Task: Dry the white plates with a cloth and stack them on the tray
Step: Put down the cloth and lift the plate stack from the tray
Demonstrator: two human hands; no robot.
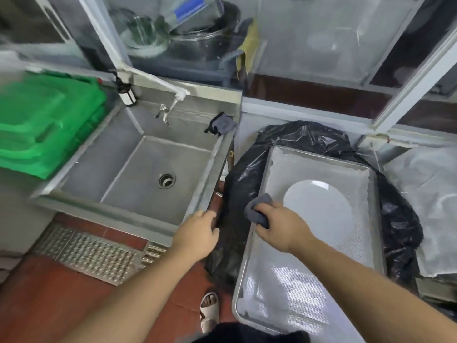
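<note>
A white plate (319, 209) lies flat on the metal tray (291, 288), in the tray's far half. My right hand (279, 225) hovers over the tray's left rim, just left of the plate, with its fingers closed on a bunched grey cloth (257, 210). Over the gap between the sink and the tray is my left hand (200, 233). It holds nothing, and its fingers curl loosely by the sink's front right corner. I can see only this one plate.
A steel sink (138, 174) with a tap (168, 110) stands on the left, a second grey cloth (222, 123) on its back right rim. Green crates (47, 125) sit to its left. The tray rests on a black bin bag (321, 137). A floor grate (86, 253) lies below.
</note>
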